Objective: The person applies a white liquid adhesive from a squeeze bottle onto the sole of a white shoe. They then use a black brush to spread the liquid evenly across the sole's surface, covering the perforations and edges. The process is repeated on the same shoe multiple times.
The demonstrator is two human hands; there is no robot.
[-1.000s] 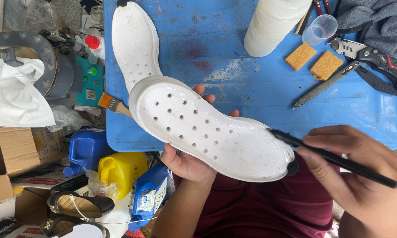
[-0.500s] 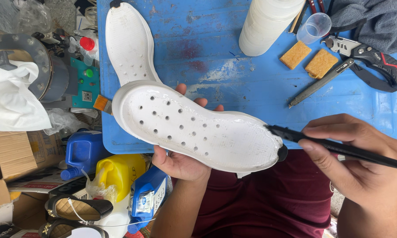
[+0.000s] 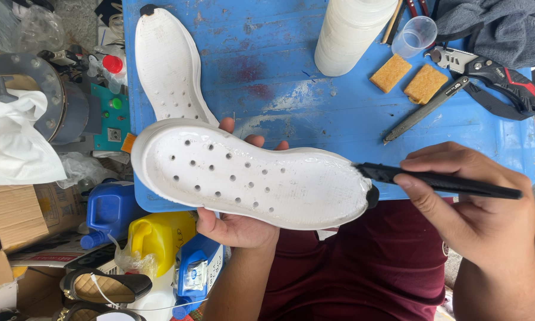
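The white sole (image 3: 249, 175) has swung flatter over the blue tray (image 3: 315, 107), cupped from beneath by the left hand (image 3: 234, 223). The right hand (image 3: 469, 202) pinches a black brush (image 3: 434, 180) at the heel; wet glue might smear fingers.

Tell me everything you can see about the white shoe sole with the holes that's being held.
The white perforated shoe sole looks like moulded rubber or foam, with a raised rim and scattered round holes. Its surface looks glossy in places. It lies roughly level, inner face up, above the edge of the blue tray. The left hand supports it from below, fingertips showing past the far edge. The black brush in the right hand meets its narrow end.
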